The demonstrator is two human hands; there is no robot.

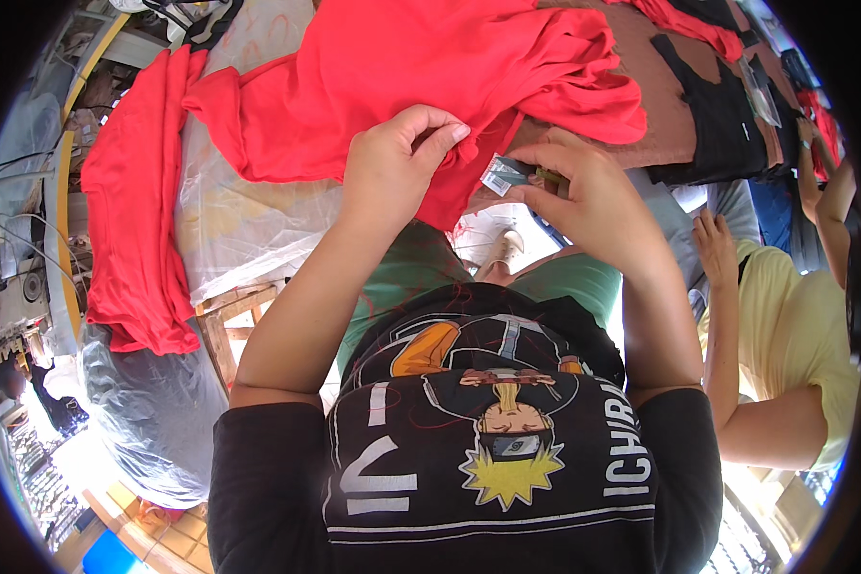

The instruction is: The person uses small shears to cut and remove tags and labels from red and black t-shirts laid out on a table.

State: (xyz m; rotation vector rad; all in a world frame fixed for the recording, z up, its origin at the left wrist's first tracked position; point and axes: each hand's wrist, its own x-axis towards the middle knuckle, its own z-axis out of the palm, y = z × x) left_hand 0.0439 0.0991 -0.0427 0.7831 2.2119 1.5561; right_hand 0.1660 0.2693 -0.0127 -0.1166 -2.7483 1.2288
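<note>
Two forearms angled inward, left hand pinching red fabric, right hand curled, grip on a small labelled object

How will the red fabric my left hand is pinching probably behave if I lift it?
The red fabric looks floppy, given its loose folds and the part drooping beside your left hand. It's unlikely to hold a shape, as it lies crumpled. Its wide spread suggests the rest may trail.

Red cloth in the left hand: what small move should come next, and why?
Perhaps bring the small labelled item in the right hand closer to where the left hand pinches the red cloth: the cloth is held there, while the item sits apart from that pinch.
</note>
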